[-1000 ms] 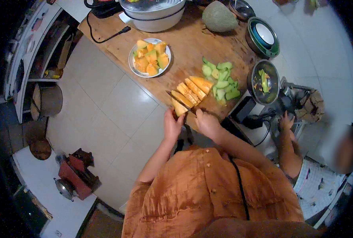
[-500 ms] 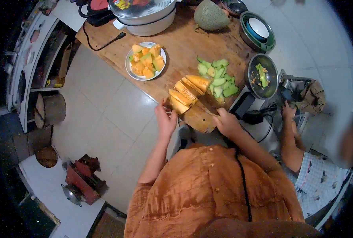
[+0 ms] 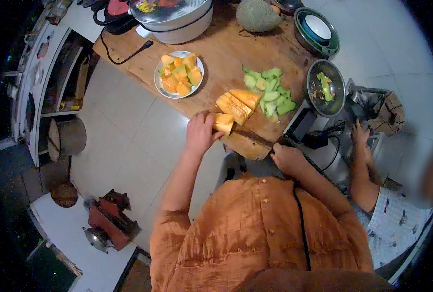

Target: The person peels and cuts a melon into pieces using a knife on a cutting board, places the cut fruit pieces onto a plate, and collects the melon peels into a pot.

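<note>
My left hand (image 3: 202, 130) is closed over cut cantaloupe pieces (image 3: 223, 123) at the near left edge of the wooden table, fingers on top and thumb on the near side. My right hand (image 3: 287, 159) is wrapped round the handle of a knife (image 3: 255, 138), its dark blade lying low over the wood just right of the held pieces. Beyond them rest larger orange cantaloupe wedges (image 3: 235, 108). Green rind peelings (image 3: 272, 91) are heaped to the right of the wedges. A white plate (image 3: 200, 85) farther back is piled with cantaloupe chunks (image 3: 180, 73).
At the back stand a white electric pot (image 3: 182, 31) and a netted melon (image 3: 256, 17). Nested bowls (image 3: 317, 27) and a metal bowl with scraps (image 3: 326, 90) line the right side. A co-worker's hands (image 3: 361, 136) are near a sink. A cord (image 3: 124, 59) trails on the table.
My left hand has moved up onto the cantaloupe and closed over the nearest pieces. The knife has shifted right and toward me, away from the wedges.
</note>
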A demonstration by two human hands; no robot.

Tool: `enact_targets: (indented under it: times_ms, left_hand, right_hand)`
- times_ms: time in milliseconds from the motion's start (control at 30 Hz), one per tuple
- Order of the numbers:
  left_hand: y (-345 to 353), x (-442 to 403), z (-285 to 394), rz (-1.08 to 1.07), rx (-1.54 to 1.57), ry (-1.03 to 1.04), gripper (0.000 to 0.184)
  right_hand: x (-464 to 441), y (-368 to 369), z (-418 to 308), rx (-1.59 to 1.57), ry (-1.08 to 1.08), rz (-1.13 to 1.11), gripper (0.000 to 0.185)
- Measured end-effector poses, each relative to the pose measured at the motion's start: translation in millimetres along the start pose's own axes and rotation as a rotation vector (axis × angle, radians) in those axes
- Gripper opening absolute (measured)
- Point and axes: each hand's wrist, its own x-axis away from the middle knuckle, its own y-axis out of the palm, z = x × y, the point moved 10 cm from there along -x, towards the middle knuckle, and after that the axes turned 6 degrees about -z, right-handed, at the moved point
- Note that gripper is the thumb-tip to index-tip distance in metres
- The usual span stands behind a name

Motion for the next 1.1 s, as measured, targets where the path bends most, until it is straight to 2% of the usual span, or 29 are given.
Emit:
enact_targets:
  times_ms: [133, 267, 333, 467, 533, 667, 867, 1000, 1100]
  left_hand:
    - [17.5, 20.3, -8.9, 0.168, 0.072, -0.236, 0.055]
    - [32.3, 40.1, -5.8, 0.377, 0.18, -0.284, 0.047]
    - [37.1, 47.8, -8.9, 0.388, 0.318, -0.311, 0.045]
    - [47.5, 57.0, -21.6, 0.416, 0.476, -0.341, 0.04]
    - [45.8, 55.8, -22.0, 0.394, 0.465, -0.325, 0.04]
    - [50.2, 52.1, -24.6, 0.363, 0.459, -0.301, 0.039]
    - [49.4, 50.5, -25.9, 0.366, 0.512, -0.297, 0.036]
    - [50.0, 54.9, -23.0, 0.381, 0.407, -0.234, 0.04]
    - [52.3, 51.8, -22.3, 0.334, 0.396, -0.261, 0.041]
  right_hand:
    - [-1.2, -20.8, 9.5, -0.01, 0.062, 0.017, 0.027]
    - [13.4, -25.4, -0.7, -0.067, 0.038, 0.057, 0.027]
    - [14.4, -25.9, -12.6, -0.121, -0.029, 0.153, 0.026]
    - [-10.7, -27.0, -50.3, -0.065, -0.134, 0.143, 0.022]
    - [-32.1, -17.4, -61.4, -0.033, -0.111, 0.069, 0.022]
    - [-74.0, 1.4, -62.5, -0.009, -0.123, 0.094, 0.021]
    - [-68.1, -4.6, -57.2, -0.013, -0.15, 0.192, 0.021]
    - [-37.8, -8.0, -72.1, 0.012, -0.182, 0.153, 0.019]
    - [-57.1, 7.8, -72.0, 0.03, -0.185, 0.133, 0.019]
